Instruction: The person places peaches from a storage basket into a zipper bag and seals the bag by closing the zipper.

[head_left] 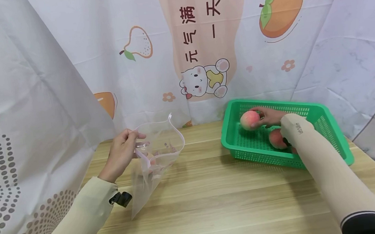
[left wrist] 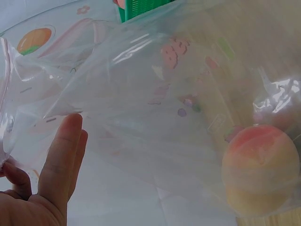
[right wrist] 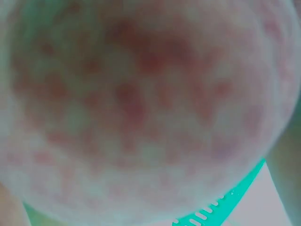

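At the left of the head view, my left hand (head_left: 121, 152) pinches the rim of a clear zip bag (head_left: 171, 158) whose mouth gapes open. Inside the bag lies a peach (left wrist: 261, 172), yellow with a pink top, seen through the film in the left wrist view. Over to the right, my right hand (head_left: 268, 117) grips a pink-and-cream peach (head_left: 249, 120) within the green basket (head_left: 232, 139). That peach (right wrist: 141, 117) fills most of the right wrist view, blurred. Another peach (head_left: 276, 139) sits in the basket below the right wrist, partly covered by the sleeve.
The basket stands at the right on a wood-grain table (head_left: 210, 202). A white printed curtain (head_left: 129, 85) hangs behind the table, with more cloth along the left and right sides.
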The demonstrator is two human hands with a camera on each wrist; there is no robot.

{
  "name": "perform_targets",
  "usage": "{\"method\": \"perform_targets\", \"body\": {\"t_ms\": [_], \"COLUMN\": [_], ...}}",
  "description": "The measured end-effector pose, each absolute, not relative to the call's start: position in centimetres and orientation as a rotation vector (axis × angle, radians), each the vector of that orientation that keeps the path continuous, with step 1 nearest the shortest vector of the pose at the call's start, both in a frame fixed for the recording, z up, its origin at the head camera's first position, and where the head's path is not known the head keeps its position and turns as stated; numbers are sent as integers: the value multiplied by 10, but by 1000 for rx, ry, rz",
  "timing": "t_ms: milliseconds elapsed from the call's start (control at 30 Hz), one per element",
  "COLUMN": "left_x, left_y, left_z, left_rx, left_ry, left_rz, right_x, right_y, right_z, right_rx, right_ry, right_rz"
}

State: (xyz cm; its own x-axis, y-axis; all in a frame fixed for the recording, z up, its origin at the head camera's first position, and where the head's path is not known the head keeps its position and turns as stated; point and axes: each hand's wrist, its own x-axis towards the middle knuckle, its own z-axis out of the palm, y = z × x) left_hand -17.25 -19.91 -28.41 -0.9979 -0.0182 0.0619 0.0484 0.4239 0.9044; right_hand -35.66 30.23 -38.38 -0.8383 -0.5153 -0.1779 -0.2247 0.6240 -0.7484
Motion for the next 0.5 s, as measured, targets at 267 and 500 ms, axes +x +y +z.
{"method": "perform_targets", "body": {"t_ms": [267,500], "left_x": [-172,-172], "left_y": [-199,-200], "left_z": [-284,-284], "left_rx": [-30,-36], "left_ry": [-2597,-2592], "left_rz": [-1657,-1660], "right_x": [-352,-345], "right_y": [301,297], "right_z": [-379,-371], "right_rx": [-565,-545], "right_ry": [2469,2451], "right_rz": [-1088,-1130]}}
